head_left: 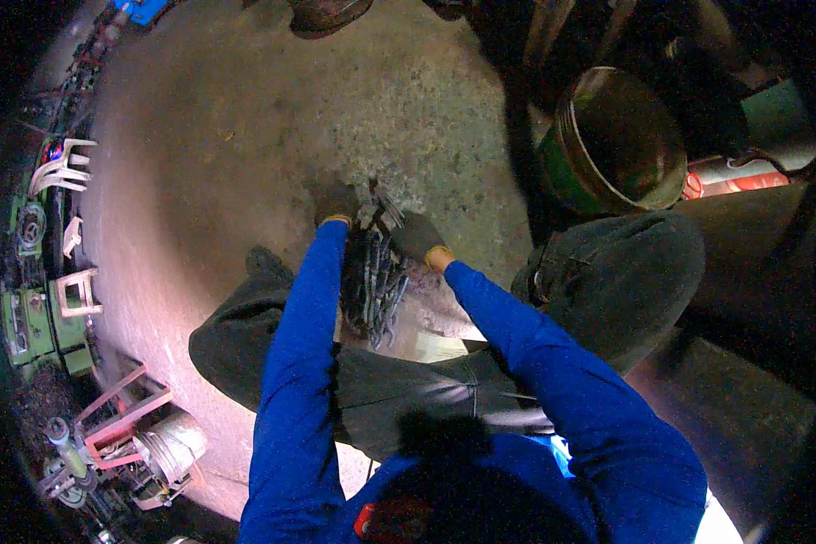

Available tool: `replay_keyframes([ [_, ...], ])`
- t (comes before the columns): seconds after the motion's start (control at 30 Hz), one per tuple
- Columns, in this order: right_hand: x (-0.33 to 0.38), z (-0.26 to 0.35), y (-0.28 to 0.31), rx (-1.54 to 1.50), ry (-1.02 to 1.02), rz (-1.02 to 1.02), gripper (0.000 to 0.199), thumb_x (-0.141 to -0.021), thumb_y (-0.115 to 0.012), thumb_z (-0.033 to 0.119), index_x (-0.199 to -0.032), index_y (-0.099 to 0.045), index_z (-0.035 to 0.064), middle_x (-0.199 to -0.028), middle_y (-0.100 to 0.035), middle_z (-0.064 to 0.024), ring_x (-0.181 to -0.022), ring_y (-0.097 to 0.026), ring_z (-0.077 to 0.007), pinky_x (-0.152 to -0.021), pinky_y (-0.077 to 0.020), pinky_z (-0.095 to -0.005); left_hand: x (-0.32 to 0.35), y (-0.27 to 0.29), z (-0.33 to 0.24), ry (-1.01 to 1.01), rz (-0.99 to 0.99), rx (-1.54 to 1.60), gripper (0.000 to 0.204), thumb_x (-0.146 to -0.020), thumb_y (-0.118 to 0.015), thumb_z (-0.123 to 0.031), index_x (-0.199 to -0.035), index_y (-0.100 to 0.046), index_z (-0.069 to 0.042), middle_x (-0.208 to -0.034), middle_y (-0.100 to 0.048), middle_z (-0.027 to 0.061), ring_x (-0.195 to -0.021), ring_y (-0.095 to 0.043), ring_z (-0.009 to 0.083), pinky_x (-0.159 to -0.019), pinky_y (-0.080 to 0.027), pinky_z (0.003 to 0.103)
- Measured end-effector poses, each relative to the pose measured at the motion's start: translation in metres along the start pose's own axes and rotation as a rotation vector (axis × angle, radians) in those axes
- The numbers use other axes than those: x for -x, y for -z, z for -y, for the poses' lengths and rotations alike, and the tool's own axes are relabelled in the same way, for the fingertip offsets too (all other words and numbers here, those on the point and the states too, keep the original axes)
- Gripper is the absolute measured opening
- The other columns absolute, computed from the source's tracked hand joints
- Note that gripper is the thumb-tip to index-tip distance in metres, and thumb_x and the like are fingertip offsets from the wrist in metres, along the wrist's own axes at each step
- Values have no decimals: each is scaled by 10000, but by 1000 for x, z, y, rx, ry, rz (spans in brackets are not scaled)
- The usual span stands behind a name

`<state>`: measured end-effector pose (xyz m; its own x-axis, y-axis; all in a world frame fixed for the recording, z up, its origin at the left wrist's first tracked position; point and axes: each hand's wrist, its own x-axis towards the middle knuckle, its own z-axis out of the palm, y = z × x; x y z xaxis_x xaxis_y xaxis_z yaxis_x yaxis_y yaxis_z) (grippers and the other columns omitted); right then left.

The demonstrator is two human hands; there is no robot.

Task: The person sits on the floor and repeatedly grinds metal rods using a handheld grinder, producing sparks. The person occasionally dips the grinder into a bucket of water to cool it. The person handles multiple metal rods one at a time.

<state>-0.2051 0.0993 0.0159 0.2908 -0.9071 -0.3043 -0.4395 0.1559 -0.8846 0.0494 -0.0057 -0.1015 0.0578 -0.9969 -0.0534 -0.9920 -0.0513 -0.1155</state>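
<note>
Low between my knees lies a bundle of dark, greasy wrenches (378, 281), several of them side by side, with an open jaw showing at the near end. My left hand (337, 203), in a dark glove with a yellow cuff, is at the far left end of the bundle; its fingers blend into the shadow. From the right, my right hand (417, 238), gloved the same way, closes against the upper part of the bundle. Slim metal ends (388, 210) stick out between the two hands; their exact kind is hard to make out.
A stained concrete floor (245, 136) stretches ahead. At the right stands a large green metal drum (567, 168), beside red-and-white cylinders (743, 185). White plastic chairs (63, 172) and green machinery (29, 322) line the left. A reddish metal frame (127, 417) is at the lower left.
</note>
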Motion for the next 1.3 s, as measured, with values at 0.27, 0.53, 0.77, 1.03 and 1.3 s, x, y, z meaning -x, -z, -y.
replay_keyframes([
  [0.27,-23,-42,-1,103,212,-191,422,-795,-588,319,-1043,-612,-22,-990,-634,-303,-944,-605,-472,-819,-481,-491,-16,8,-43,15,144,-108,673,-870,-552,-257,-1489,-305,-164,-1531,-296,179,-1394,-297,399,-1149,-263,484],
  [0.53,-10,-1,14,159,-18,-66,437,-805,-568,329,-1075,-607,-13,-1070,-619,-288,-1006,-581,-472,-876,-460,-510,-16,14,-19,64,235,-2,731,-852,-579,-265,-1507,-264,-187,-1556,-240,163,-1412,-253,402,-1153,-253,487],
  [0.77,2,-19,7,124,-53,32,408,-810,-572,309,-1075,-612,2,-998,-634,-296,-935,-609,-466,-821,-477,-512,-15,12,-20,89,271,16,728,-859,-569,-285,-1509,-257,-188,-1566,-219,154,-1422,-231,399,-1151,-252,490],
  [1.03,-17,-29,-6,-94,41,-278,368,-816,-585,307,-999,-620,-10,-907,-649,-264,-876,-627,-447,-771,-488,-478,-21,15,-26,104,289,44,652,-898,-505,-328,-1492,-294,-159,-1560,-237,151,-1423,-231,386,-1141,-262,493],
  [1.3,-2,-41,-9,116,-127,41,398,-814,-591,336,-1015,-638,-5,-940,-644,-278,-860,-621,-426,-763,-479,-485,-5,6,-1,123,270,21,598,-938,-441,-370,-1474,-332,-130,-1554,-256,148,-1424,-231,373,-1130,-273,496],
])
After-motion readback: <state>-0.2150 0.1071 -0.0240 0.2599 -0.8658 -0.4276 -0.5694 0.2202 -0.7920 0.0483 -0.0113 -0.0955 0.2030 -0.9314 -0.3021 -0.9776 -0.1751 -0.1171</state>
